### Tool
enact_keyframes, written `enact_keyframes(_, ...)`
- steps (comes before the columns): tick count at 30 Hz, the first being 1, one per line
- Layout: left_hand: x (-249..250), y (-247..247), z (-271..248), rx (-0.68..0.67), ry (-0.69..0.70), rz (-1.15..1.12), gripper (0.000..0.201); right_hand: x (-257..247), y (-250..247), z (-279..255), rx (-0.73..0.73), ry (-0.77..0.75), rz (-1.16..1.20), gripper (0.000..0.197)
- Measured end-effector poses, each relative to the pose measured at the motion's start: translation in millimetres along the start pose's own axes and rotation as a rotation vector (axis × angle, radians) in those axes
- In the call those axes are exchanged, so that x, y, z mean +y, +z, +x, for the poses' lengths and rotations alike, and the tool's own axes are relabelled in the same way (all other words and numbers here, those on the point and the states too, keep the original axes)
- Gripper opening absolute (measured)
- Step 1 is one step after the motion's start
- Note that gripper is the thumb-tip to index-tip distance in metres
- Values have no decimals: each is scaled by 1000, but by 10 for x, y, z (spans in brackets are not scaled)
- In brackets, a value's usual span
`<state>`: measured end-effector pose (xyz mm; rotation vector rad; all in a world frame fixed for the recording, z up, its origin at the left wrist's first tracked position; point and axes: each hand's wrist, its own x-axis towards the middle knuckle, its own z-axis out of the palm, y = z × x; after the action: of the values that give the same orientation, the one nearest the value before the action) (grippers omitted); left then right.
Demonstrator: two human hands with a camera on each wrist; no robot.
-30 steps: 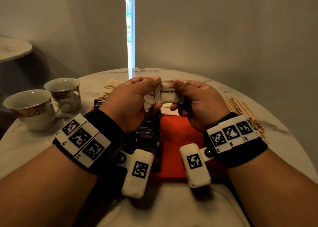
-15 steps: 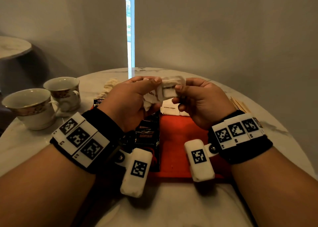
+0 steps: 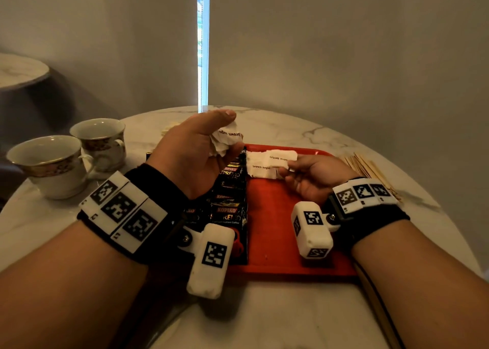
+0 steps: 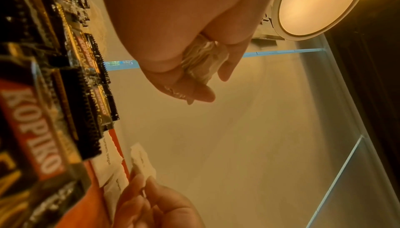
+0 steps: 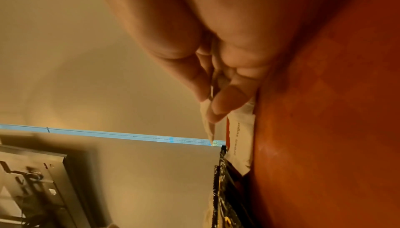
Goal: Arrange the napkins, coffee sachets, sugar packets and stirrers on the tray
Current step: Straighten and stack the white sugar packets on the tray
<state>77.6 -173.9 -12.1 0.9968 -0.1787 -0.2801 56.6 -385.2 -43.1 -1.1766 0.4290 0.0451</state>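
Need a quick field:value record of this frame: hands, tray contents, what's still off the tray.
left hand: holds a bunch of brown sugar packets above the tray
right hand: pinches one sugar packet, setting it over the packet on tray
tray: red; coffee sachets overlapped along its left side
stirrers: on the table, right of tray
napkins: on the table behind left hand
cups: two, far left

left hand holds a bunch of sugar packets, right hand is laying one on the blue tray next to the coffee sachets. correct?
Wrong on one point: the tray is red, not blue, as the head view shows. The left hand does hold a bunch of sugar packets, and the right hand lays one beside the coffee sachets.
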Motion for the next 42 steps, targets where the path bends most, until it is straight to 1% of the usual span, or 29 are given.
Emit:
enact_keyframes(3,-11,30,-18,25,5,1,16,25,26,-17,-28,37,-40,21)
enact_keyframes(6,-13,51,-32,27,-7,-1,12,64,75,-14,-78,60,-81,34)
enact_keyframes(9,-25,66,-45,25,0,13,10,79,92,-17,-67,69,-95,39)
enact_keyframes(11,-35,74,-53,15,-4,25,10,84,83,-14,-36,47,-93,40)
enact_keyframes(19,-55,31,-22,15,-11,19,13,44,77,-69,-19,5,-146,31)
enact_keyframes(28,-68,14,-7,6,-34,14,21,81,96,-57,-12,0,-151,36)
enact_keyframes(34,-70,14,-13,16,-27,16,12,66,92,-77,-11,-5,-183,34)
enact_keyframes(36,-68,17,-11,15,-24,12,11,54,88,-93,-8,-7,-225,28)
enact_keyframes(39,-71,28,-18,9,-30,11,10,38,65,-108,32,-32,-306,11)
enact_keyframes(42,-77,37,-29,-11,-40,-8,12,36,63,-96,59,-49,-356,9)
